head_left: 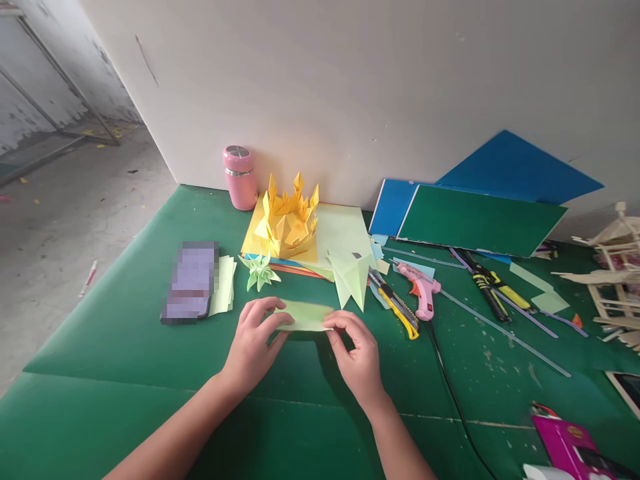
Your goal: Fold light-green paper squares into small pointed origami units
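Note:
A light green strip of paper [306, 316] is stretched between my two hands, a little above the green table [125, 353]. My left hand [256, 343] pinches its left end between thumb and fingers. At the right end, my right hand [356, 357] grips it the same way. Just beyond the strip sit a green folded-paper flower [260, 272] and a larger pale green folded piece [347, 277]. Behind them a yellow folded-paper crown [290, 230] rests on a stack of coloured paper [343, 230].
Left of my hands lie a phone [190, 280] and pale paper slips [223, 285]. A pink flask [240, 180] stands by the wall. To the right are a yellow utility knife [397, 307], a corded pink glue gun [423, 290], pliers [483, 287] and boards [480, 217].

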Tool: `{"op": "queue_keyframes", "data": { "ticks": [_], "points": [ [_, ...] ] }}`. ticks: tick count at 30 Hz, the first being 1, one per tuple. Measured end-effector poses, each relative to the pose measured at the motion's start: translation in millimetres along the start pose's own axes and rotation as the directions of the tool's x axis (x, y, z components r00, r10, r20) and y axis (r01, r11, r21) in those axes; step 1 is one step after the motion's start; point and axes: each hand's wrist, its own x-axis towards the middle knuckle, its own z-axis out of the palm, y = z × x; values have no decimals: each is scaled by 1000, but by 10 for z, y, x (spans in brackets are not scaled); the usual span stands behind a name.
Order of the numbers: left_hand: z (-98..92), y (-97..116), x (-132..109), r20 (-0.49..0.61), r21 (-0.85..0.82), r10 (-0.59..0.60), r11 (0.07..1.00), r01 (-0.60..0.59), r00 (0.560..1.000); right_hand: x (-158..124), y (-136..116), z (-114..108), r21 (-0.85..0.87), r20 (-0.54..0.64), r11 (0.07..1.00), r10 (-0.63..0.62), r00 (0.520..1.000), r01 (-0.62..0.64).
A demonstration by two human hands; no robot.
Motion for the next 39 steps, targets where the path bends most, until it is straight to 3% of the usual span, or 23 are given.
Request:
{"op": "queue_keyframes", "data": {
  "ticks": [4, 7, 12, 22, 31, 39],
  "points": [
    [-69, -37, -32, 158, -30, 89, 996, -86, 983, -9, 7, -51, -52, 136, 997, -53, 989, 60],
    [-102, -56, -64, 274, -15, 87, 996, -87, 958, -31, 11, -85, -90, 251, 992, -61, 966, 86],
    [-132, -53, -69, 374, -45, 115, 993, -106, 920, -69, 5, -120, -117, 319, 989, -48, 947, 89],
    [-144, -77, -25, 333, -134, 138, 986, -98, 933, -38, -23, -59, -99, 228, 995, 20, 973, 3],
    [-53, -69, -78, 255, -20, -61, 997, 69, 965, -70, 11, 60, -219, 138, 976, 25, 990, 6],
    [7, -68, -68, 212, 116, -53, 993, 29, 976, -111, 39, 91, -298, 187, 952, -17, 982, 74]
  ]
}}
